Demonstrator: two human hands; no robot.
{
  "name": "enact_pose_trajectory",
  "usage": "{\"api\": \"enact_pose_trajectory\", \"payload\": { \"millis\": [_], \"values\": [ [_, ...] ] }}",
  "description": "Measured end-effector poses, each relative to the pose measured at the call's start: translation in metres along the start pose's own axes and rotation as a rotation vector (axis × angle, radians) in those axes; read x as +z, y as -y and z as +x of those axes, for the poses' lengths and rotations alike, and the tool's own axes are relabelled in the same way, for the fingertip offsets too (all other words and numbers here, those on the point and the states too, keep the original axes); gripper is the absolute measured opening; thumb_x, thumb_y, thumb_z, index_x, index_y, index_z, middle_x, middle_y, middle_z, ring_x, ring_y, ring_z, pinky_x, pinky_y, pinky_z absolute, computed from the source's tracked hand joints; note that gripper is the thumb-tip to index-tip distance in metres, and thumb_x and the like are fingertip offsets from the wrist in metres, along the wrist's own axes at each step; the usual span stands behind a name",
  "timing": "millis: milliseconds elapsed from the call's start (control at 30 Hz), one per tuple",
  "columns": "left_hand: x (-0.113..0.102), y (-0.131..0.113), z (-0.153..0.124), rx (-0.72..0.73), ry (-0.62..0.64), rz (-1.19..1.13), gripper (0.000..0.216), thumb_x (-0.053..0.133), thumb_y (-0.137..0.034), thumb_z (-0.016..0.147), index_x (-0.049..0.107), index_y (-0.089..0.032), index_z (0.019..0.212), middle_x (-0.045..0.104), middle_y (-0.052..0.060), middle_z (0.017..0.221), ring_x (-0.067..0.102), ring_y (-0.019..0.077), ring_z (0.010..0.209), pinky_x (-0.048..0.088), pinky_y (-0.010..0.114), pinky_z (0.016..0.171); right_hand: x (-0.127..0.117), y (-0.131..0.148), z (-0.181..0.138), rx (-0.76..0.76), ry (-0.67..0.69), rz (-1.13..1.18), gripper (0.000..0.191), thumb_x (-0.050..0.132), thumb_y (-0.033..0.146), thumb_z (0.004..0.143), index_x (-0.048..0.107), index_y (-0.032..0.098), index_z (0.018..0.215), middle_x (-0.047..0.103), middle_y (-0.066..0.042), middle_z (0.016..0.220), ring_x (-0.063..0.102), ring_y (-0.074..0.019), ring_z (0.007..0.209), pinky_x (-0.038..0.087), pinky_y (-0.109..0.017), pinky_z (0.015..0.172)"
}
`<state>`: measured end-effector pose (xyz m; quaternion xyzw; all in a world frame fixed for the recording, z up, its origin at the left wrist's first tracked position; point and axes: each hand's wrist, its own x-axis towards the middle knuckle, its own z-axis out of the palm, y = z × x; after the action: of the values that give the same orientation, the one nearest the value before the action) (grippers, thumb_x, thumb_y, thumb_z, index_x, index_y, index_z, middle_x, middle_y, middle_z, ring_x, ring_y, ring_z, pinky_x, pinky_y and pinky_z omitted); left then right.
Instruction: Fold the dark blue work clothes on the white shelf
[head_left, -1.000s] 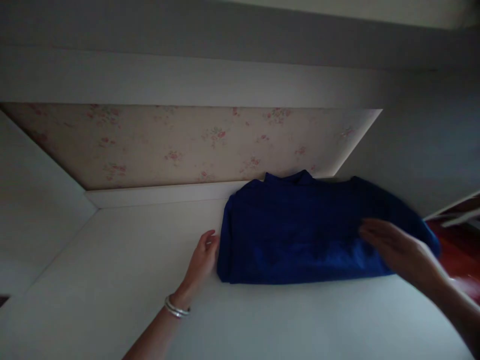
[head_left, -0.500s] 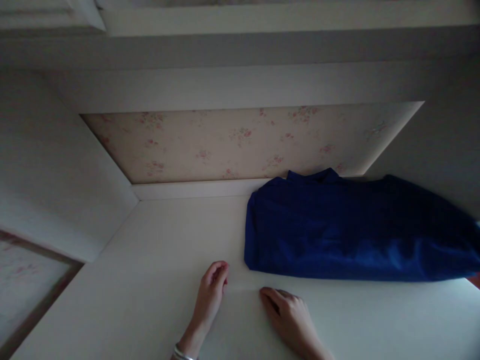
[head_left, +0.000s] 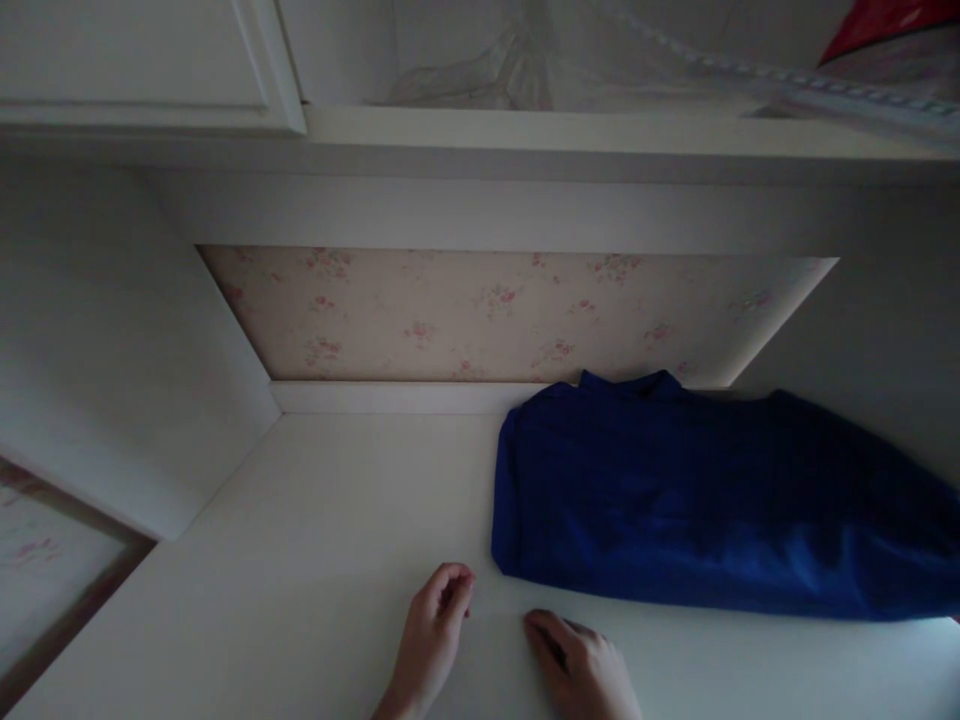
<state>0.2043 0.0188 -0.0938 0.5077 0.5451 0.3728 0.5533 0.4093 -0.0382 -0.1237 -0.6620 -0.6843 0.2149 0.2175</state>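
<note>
My left hand is loosely closed on the white surface, its fingers curled towards the thumb and nothing showing in them. To its right, my right hand rests on the same surface with bent fingers and no object visible in its grasp. A dark blue folded garment, with what looks like a collar at its back edge, lies just beyond my right hand. Neither hand touches the garment. Its far right end runs to the edge of the view.
The white surface sits in a recess with side walls and a floral-papered back. Overhead runs a shelf edge, carrying clear plastic bags and a red item. A cabinet door is at upper left.
The view has tilted up, so the scene sits lower and the shelf's contents show. Both hands keep nearly the same pose, and the garment lies as before.
</note>
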Motion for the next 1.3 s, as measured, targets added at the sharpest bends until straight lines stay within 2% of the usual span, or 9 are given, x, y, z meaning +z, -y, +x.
{"api": "enact_pose_trajectory", "payload": {
  "millis": [300,667,900,1300],
  "values": [
    [0.002,-0.003,-0.001,0.062,0.057,0.09,0.043,0.05,-0.059,0.089,0.064,-0.019,0.09,0.053,-0.002,0.066,0.049,0.0155,0.064,0.036,0.026,0.062,0.003,-0.003,0.001,0.03,0.007,0.008,0.034,0.037,0.042,0.098,0.07,0.033,0.1,0.076,0.0,0.086,0.073,-0.0217,0.078,0.048,-0.026,0.065],
    [-0.006,0.006,-0.001,-0.007,0.044,0.085,0.048,0.052,-0.064,0.085,0.063,-0.018,0.095,0.052,-0.002,0.068,0.049,0.0154,0.065,0.039,0.026,0.061,0.015,-0.005,0.002,-0.011,-0.041,-0.169,0.03,0.037,0.036,0.099,0.066,0.035,0.104,0.076,0.002,0.085,0.073,-0.02,0.075,0.046,-0.023,0.059],
    [-0.013,0.007,0.0,-0.06,0.021,0.057,0.053,0.054,-0.067,0.082,0.063,-0.017,0.099,0.053,-0.002,0.068,0.049,0.0146,0.062,0.04,0.025,0.058,0.01,0.002,0.002,-0.065,-0.023,-0.186,0.027,0.037,0.03,0.099,0.062,0.034,0.107,0.075,0.004,0.089,0.073,-0.02,0.076,0.045,-0.025,0.061],
    [-0.017,0.0,-0.001,-0.06,-0.01,0.078,0.05,0.06,-0.066,0.079,0.066,-0.019,0.097,0.056,-0.002,0.066,0.051,0.0141,0.06,0.042,0.024,0.058,-0.002,0.014,0.003,-0.078,-0.029,-0.155,0.024,0.038,0.028,0.099,0.061,0.03,0.102,0.074,0.002,0.084,0.071,-0.0185,0.072,0.04,-0.025,0.06]
  ]
}}
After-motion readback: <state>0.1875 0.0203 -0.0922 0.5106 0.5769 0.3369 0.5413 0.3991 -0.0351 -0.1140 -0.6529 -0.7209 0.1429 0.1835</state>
